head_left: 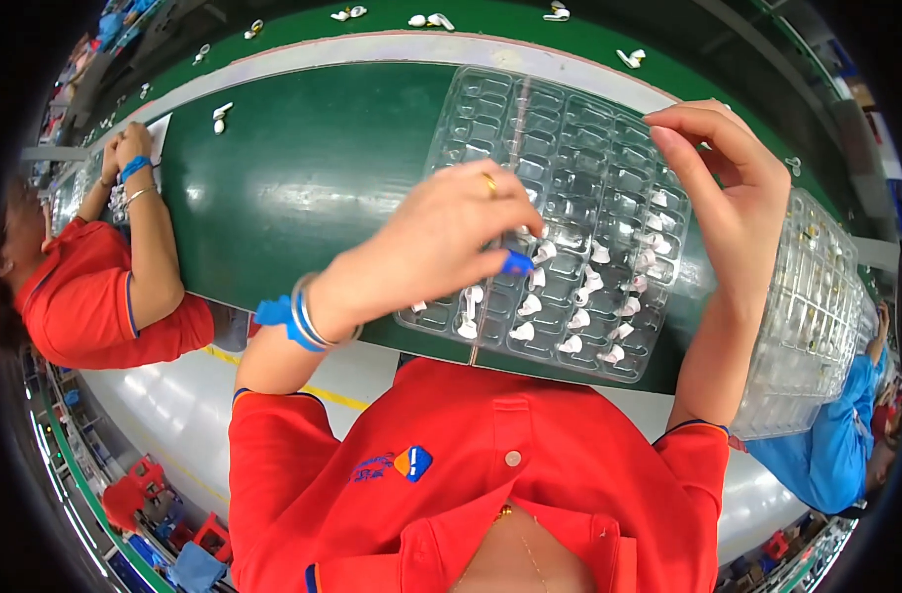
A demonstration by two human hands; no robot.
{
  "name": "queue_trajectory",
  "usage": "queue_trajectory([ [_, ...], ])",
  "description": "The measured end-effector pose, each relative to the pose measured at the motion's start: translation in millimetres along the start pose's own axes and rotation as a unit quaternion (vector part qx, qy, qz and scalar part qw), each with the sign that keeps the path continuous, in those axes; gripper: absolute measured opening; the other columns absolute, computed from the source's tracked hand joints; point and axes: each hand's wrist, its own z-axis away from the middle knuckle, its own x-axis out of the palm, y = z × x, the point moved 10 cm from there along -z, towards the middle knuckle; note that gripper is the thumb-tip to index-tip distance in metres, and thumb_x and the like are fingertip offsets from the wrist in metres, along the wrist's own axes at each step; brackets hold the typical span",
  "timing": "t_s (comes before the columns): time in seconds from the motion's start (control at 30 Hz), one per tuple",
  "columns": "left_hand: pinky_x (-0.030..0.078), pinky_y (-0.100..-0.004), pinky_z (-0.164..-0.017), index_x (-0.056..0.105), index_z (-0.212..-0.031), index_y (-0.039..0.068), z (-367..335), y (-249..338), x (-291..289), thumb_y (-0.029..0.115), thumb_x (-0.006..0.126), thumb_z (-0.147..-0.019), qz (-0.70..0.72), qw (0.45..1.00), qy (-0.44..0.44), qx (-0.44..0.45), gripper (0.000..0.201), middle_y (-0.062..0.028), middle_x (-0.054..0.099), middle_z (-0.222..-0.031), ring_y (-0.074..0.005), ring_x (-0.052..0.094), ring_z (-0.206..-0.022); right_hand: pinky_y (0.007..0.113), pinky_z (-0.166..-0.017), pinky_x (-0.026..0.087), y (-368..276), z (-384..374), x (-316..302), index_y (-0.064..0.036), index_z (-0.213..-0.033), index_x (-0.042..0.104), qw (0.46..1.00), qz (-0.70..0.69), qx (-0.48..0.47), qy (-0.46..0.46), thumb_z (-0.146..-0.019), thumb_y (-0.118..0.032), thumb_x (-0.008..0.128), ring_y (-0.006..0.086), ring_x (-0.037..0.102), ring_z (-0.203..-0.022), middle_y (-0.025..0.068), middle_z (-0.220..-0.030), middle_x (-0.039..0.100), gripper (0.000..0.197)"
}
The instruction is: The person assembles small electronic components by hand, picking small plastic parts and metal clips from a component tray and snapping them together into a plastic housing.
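Observation:
A clear plastic tray (583, 148) with rows of cells lies on the green bench in front of me. White earbuds (526, 330) sit in several cells of its nearer and right part; the far cells hold none that I can see. My left hand (458, 225) reaches over the tray's middle, fingers curled down toward the cells, a blue cover on one fingertip. It is slightly blurred, and whatever lies between the fingertips is hidden. At the tray's far right corner, the thumb and forefinger of my right hand (733, 173) close on the rim.
Beyond the bench (293, 168) runs a green belt (510, 20) carrying scattered earbuds. One loose earbud (221, 119) lies on the bench to the left. A stack of filled trays (802, 316) stands at right. A person in red (105, 292) works at left; a blue sleeve (826, 445) shows at right.

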Motion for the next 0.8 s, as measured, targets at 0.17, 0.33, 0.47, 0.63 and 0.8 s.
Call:
queue_trajectory([
  [0.17, 0.042, -0.0334, -0.076, 0.059, -0.082, 0.006, -18.5, 16.5, 28.1, 0.003, 0.064, -0.06, -0.094, 0.994, -0.023, 0.042, 0.022, -0.0048, 0.052, -0.087, -0.0228, 0.05, -0.09, 0.024, -0.05, 0.041, -42.9, 29.7, -16.4, -0.002, -0.078, 0.062, 0.995, 0.096, -0.034, -0.007, -0.067, 0.0, 0.065, 0.0145, 0.056, -0.061, 0.0059, -0.071, 0.059, 0.012],
  [0.33, 0.042, -0.0351, -0.075, 0.057, -0.081, 0.004, -21.0, 20.6, 31.7, -0.001, 0.063, -0.058, -0.108, 0.992, -0.028, 0.051, 0.024, -0.007, 0.052, -0.087, -0.0245, 0.049, -0.091, 0.024, -0.048, 0.04, -52.1, 89.5, -49.5, -0.0002, -0.077, 0.062, 0.984, 0.174, -0.024, 0.009, -0.061, 0.005, 0.064, 0.0144, 0.056, -0.061, 0.0062, -0.071, 0.06, 0.016],
  [0.47, 0.044, -0.033, -0.074, 0.054, -0.082, 0.002, -21.4, 17.6, 20.9, -0.004, 0.06, -0.063, -0.02, 1.0, 0.008, 0.0, 0.021, -0.0095, 0.056, -0.087, -0.028, 0.054, -0.085, 0.022, -0.051, 0.04, -21.9, 107.0, -135.6, -0.0008, -0.08, 0.062, 0.943, 0.303, 0.105, 0.089, -0.069, 0.0, 0.063, 0.0109, 0.055, -0.064, 0.0043, -0.071, 0.06, 0.011],
  [0.63, 0.045, -0.0282, -0.073, 0.051, -0.09, -0.001, -26.7, 4.7, 16.0, -0.004, 0.055, -0.076, 0.235, 0.966, 0.044, -0.098, 0.014, -0.0092, 0.058, -0.086, -0.0193, 0.058, -0.081, 0.025, -0.056, 0.041, 78.2, 83.0, -221.5, -0.0002, -0.08, 0.062, 0.915, 0.371, 0.14, 0.076, -0.075, -0.009, 0.061, 0.0136, 0.054, -0.066, 0.0071, -0.076, 0.061, 0.01],
  [0.8, 0.044, -0.0234, -0.071, 0.049, -0.093, -0.001, -30.4, 0.5, 20.4, 0.002, 0.051, -0.083, 0.368, 0.917, 0.087, -0.128, 0.011, -0.0025, 0.052, -0.083, -0.0103, 0.052, -0.077, 0.029, -0.06, 0.043, 105.1, 55.9, -197.2, -0.0005, -0.077, 0.063, 0.919, 0.368, 0.14, -0.019, -0.071, -0.011, 0.064, 0.0179, 0.054, -0.067, 0.0084, -0.075, 0.06, 0.012],
])
